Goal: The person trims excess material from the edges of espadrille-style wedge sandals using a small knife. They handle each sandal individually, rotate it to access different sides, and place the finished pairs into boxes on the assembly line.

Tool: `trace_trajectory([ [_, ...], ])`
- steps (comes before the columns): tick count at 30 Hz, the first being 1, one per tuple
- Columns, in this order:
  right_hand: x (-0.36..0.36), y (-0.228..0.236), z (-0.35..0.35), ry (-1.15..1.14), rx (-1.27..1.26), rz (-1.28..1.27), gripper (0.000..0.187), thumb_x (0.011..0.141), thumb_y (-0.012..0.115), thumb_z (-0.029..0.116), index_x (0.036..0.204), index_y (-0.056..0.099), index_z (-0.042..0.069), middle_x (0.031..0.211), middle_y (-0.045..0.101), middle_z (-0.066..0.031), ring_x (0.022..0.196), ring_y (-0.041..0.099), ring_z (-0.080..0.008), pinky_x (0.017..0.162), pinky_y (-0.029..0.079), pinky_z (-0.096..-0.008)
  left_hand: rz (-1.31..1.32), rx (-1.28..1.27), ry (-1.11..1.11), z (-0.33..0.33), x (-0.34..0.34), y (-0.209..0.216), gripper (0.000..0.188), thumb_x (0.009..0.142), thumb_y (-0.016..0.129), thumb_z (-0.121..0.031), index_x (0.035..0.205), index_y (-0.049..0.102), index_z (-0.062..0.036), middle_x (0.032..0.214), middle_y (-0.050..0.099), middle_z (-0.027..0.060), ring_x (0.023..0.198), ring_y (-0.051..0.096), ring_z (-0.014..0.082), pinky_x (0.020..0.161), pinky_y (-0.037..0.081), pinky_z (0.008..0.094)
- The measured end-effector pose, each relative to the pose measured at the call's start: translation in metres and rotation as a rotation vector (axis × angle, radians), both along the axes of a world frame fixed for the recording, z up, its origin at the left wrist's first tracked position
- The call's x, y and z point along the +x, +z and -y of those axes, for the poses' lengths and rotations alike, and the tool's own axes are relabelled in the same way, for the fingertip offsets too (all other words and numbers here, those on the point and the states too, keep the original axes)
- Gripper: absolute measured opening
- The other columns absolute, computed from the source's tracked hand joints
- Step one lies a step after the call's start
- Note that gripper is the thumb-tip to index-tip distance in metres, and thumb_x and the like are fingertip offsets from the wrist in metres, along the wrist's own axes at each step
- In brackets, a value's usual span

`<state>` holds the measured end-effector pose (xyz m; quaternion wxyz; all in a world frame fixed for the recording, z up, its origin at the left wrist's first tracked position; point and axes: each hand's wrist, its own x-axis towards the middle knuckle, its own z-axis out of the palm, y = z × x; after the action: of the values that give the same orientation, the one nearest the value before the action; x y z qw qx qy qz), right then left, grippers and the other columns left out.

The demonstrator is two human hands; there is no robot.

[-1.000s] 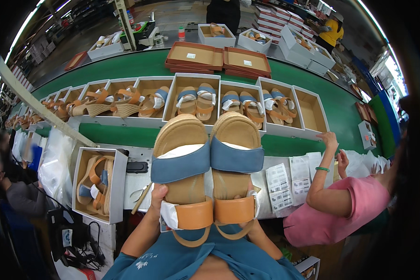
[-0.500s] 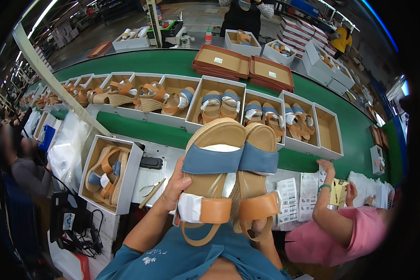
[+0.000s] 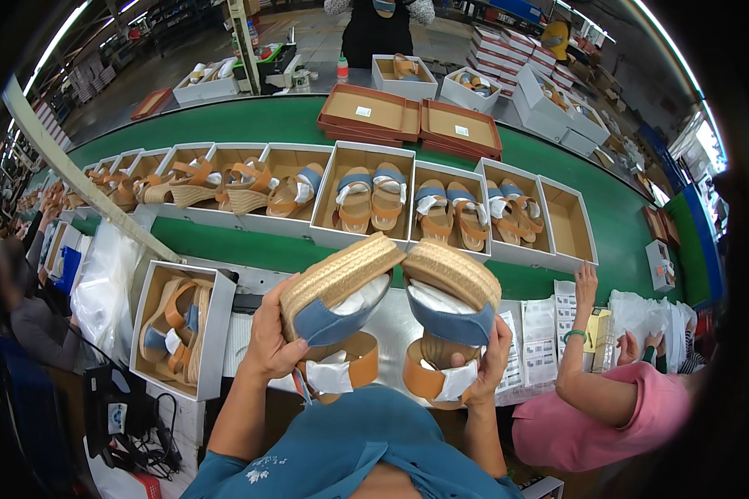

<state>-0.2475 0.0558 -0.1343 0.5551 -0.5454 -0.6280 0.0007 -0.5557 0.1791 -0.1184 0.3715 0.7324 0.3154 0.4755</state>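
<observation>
My left hand (image 3: 274,334) is closed round the outer side of a platform sandal (image 3: 334,313) with a blue toe band, a tan ankle strap and a woven-look sole. Its mate, the other sandal (image 3: 451,320), is gripped along its outer side by my right hand (image 3: 493,359). Both are held up in front of my chest with the toes tipped toward each other, their soles' front edges facing up. White paper stuffing shows under the bands and round the straps. A tag dangles by the left sandal's heel.
An open box with a pair of sandals (image 3: 177,330) sits at left. A row of white boxes (image 3: 364,193) stands along the green belt (image 3: 225,239). Brown lids (image 3: 370,114) are stacked behind. At right, a co-worker's hand (image 3: 585,283) touches a box edge near label sheets (image 3: 538,343).
The sandals have tilted so their soles' front edges show, and their toes have turned inward. My right hand now shows at the outer side. The co-worker's hand has reached up to the end box.
</observation>
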Motion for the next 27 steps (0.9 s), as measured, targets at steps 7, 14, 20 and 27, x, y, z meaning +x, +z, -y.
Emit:
trace_trajectory([
  [7, -0.018, -0.003, 0.003, 0.222, -0.202, -0.415, 0.061, 0.091, 0.068, 0.033, 0.138, 0.047, 0.000, 0.127, 0.050, -0.0213, 0.111, 0.054, -0.0291, 0.094, 0.045, -0.0386, 0.470, -0.444, -0.221, -0.007, 0.006, -0.014, 0.083, 0.075, 0.069, -0.036, 0.141, 0.034, 0.0008, 0.133, 0.050, 0.0203, 0.117, 0.056, 0.0331, 0.097, 0.047, 0.0423],
  [14, -0.067, -0.001, -0.003, 0.500, -0.564, -1.019, 0.040, 0.100, 0.051, 0.023, 0.132, 0.047, -0.001, 0.124, 0.055, -0.0087, 0.108, 0.056, -0.0153, 0.092, 0.047, -0.0313, 1.062, -1.357, -0.592, 0.006, 0.021, -0.031, 0.077, 0.079, 0.067, -0.035, 0.139, 0.039, 0.0023, 0.120, 0.059, 0.0256, 0.104, 0.064, 0.0343, 0.083, 0.058, 0.0429],
  [20, -0.054, 0.042, -0.021, 0.737, -0.772, -1.114, 0.050, 0.099, 0.050, 0.031, 0.138, 0.044, 0.000, 0.128, 0.057, -0.0084, 0.118, 0.054, -0.0196, 0.096, 0.047, -0.0342, 1.280, -1.337, -0.491, 0.015, 0.036, -0.026, 0.051, 0.101, 0.044, -0.039, 0.138, 0.044, -0.0041, 0.132, 0.056, 0.0155, 0.118, 0.058, 0.0287, 0.100, 0.048, 0.0473],
  [27, -0.061, 0.030, -0.055, 0.498, -1.065, -1.281, 0.072, 0.097, 0.029, 0.065, 0.141, 0.041, 0.009, 0.130, 0.056, -0.0102, 0.113, 0.061, -0.0204, 0.083, 0.056, -0.0368, 1.142, -1.429, -0.338, 0.017, 0.046, -0.017, 0.052, 0.099, 0.048, -0.044, 0.137, 0.046, -0.0091, 0.138, 0.052, 0.0088, 0.126, 0.051, 0.0247, 0.108, 0.042, 0.0429],
])
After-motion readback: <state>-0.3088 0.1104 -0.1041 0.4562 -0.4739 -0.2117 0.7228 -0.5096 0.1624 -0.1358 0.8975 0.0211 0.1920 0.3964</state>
